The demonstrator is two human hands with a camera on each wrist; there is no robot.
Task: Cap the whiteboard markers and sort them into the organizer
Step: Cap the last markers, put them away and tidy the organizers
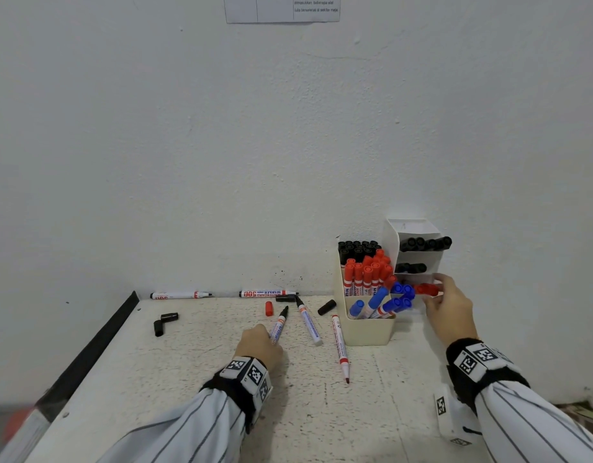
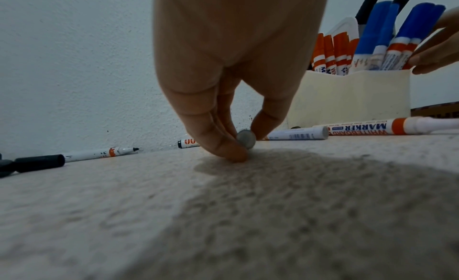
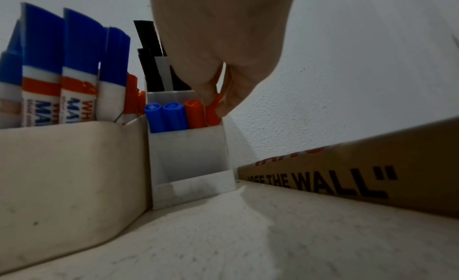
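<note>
My left hand (image 1: 271, 335) pinches the rear end of an uncapped black marker (image 1: 280, 322) that lies on the table; the left wrist view shows the fingertips (image 2: 233, 152) on its grey end (image 2: 246, 141). My right hand (image 1: 433, 294) grips a capped red marker (image 1: 427, 289) in the lower slot of the white tiered organizer (image 1: 412, 228). In the right wrist view that red marker (image 3: 213, 113) stands beside another red and two blue ones. Several uncapped markers lie loose, one red (image 1: 340, 349), one blue-labelled (image 1: 308, 324). A red cap (image 1: 269, 309) and black caps (image 1: 326, 307) lie nearby.
A cream bin (image 1: 365, 332) full of black, red and blue capped markers stands left of the organizer. Two uncapped markers (image 1: 179, 295) lie along the wall. Two black caps (image 1: 164, 322) sit at the left. A cardboard box (image 3: 347, 176) borders the table's right side.
</note>
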